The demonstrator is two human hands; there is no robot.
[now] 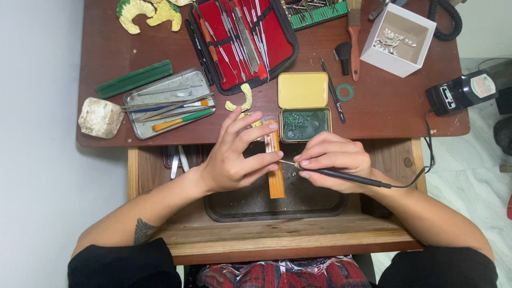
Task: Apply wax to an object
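My left hand (234, 154) pinches a small pale piece at its fingertips over an upright orange wooden peg (275, 170). My right hand (333, 165) grips a thin black corded tool (352, 177) like a pen, and its metal tip touches the small piece between both hands. Under them lies a dark tray (240, 210) set in an open wooden drawer (288, 234). Just beyond the hands an open yellow tin (303, 89) holds green wax (304, 125).
On the brown desk (394, 106) lie a red instrument case (242, 40), a metal tray of tools (168, 102), a green block (134, 78), a white stone lump (100, 117), yellow dental casts (149, 13), a brush (353, 37), a white box (398, 38) and a black power unit (461, 92).
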